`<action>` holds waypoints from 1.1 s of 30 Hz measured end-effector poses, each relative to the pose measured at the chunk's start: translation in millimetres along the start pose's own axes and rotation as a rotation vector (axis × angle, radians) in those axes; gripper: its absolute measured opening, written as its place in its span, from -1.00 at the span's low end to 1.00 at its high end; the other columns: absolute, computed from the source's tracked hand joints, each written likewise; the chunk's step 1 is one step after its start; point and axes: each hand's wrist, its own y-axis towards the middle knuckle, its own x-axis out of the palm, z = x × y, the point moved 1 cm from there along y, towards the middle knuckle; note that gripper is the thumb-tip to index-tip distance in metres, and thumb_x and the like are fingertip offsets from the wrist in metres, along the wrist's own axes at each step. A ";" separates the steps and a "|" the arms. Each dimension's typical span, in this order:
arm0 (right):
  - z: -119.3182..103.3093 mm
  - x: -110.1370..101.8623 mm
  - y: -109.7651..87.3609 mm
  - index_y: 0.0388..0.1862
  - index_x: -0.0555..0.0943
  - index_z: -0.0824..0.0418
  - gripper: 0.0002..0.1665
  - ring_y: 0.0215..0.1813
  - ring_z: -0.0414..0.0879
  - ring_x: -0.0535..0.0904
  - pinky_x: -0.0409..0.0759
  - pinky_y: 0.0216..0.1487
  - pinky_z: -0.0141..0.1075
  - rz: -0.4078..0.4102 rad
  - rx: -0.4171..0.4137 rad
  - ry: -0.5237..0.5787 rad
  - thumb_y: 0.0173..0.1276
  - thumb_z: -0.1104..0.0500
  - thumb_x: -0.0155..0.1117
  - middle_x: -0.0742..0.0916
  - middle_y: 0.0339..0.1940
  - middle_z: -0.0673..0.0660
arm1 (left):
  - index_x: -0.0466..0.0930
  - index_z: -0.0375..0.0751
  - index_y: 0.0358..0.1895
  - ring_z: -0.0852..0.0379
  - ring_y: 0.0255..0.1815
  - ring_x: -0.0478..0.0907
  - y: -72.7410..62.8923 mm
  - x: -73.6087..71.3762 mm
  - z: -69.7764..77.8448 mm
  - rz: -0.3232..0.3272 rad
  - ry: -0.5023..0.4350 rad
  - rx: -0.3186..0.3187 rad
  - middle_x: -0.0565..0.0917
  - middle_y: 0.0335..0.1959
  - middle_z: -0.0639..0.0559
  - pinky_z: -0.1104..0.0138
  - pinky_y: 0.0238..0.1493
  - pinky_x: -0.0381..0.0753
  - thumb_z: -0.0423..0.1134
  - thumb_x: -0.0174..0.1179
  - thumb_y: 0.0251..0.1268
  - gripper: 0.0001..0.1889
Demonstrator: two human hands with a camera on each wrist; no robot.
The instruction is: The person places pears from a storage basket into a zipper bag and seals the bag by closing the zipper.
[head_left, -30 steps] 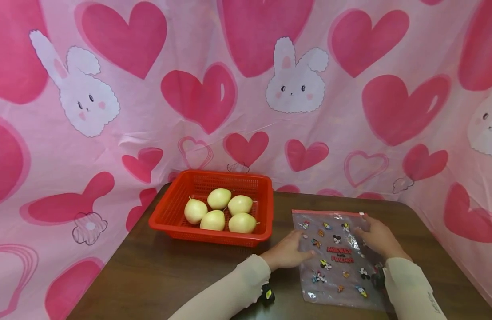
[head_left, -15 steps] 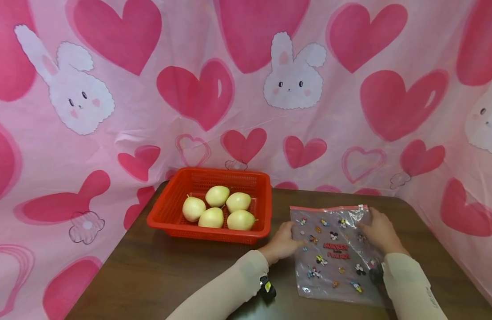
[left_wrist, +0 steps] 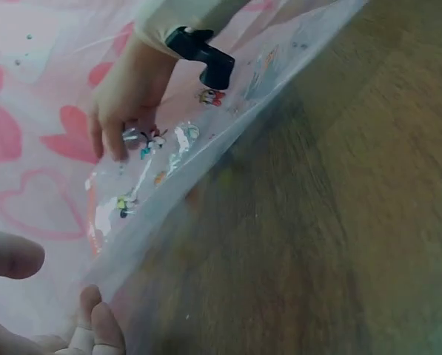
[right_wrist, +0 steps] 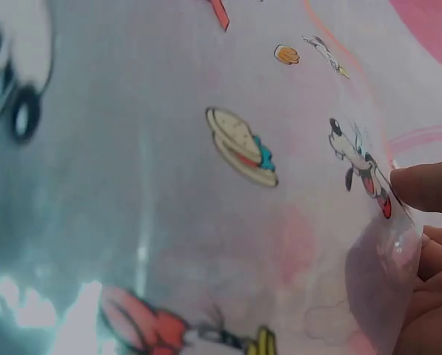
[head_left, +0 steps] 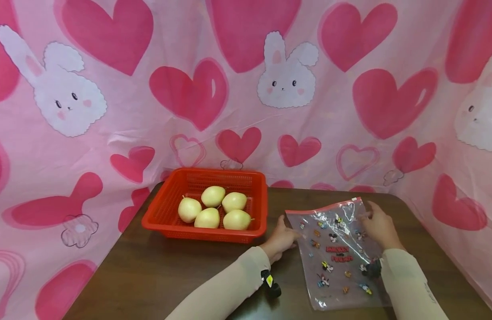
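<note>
A clear zip bag [head_left: 334,266] with a red zip strip and cartoon prints is tilted up between my hands. At its upper left edge my left hand [head_left: 279,240] holds it, with fingertips [left_wrist: 104,325] right at the film and another digit standing apart in the left wrist view. My right hand [head_left: 382,224] pinches the upper right edge; the thumb [right_wrist: 428,186] lies on the near side and the other fingers are partly behind the film. In the left wrist view, the bag's left edge stands above the wooden tabletop.
A red plastic basket [head_left: 150,221] with several pale yellow pears [head_left: 207,218] sits left of the bag on the brown table [head_left: 158,275]. Behind the table hangs a pink cloth [head_left: 246,115] with hearts and rabbits.
My right hand has raised the bag's upper right corner, so the zip strip now slants. My left hand has moved its fingers onto the left edge. The head view has shifted slightly right.
</note>
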 end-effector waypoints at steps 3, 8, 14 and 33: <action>-1.0 -0.9 0.4 0.47 0.03 0.49 -0.24 -0.39 0.00 0.59 0.57 -0.31 -0.01 0.050 -0.016 0.039 0.49 0.15 0.07 0.63 -0.08 0.42 | -0.27 -0.30 0.52 0.02 -0.40 0.55 1.2 2.0 2.9 0.010 0.013 0.004 0.57 -0.43 -0.05 0.15 -0.22 0.61 -0.42 0.25 0.09 0.01; -3.4 -6.0 0.5 0.48 0.07 0.45 -0.27 -0.45 -0.02 0.58 0.58 -0.37 -0.11 0.099 -0.014 0.115 0.50 0.13 0.06 0.63 -0.11 0.38 | 0.00 -0.36 0.45 0.00 -0.36 0.62 4.3 3.0 14.3 -0.010 0.017 0.021 0.64 -0.38 -0.06 0.09 -0.12 0.60 -0.38 0.24 0.16 -0.18; -9.9 -17.2 -2.2 0.47 0.12 0.43 -0.27 -0.37 0.00 0.57 0.55 -0.39 -0.19 0.142 -0.021 0.114 0.49 0.11 0.10 0.64 -0.09 0.37 | 0.40 -0.24 0.21 -0.10 -0.23 0.63 4.6 5.0 30.4 -0.044 0.047 0.032 0.62 -0.31 -0.02 0.00 0.00 0.55 -0.27 0.24 0.29 -0.55; -31.7 -42.3 -6.7 0.45 0.30 0.27 -0.35 -0.35 -0.32 0.48 0.46 -0.40 -0.55 0.389 -0.038 0.342 0.44 0.13 0.19 0.63 -0.29 0.01 | 0.57 -0.17 -0.30 0.12 -0.39 0.44 23.8 27.9 75.8 0.069 0.217 0.197 0.53 -0.41 0.08 0.26 -0.36 0.46 -0.23 0.29 0.25 -0.88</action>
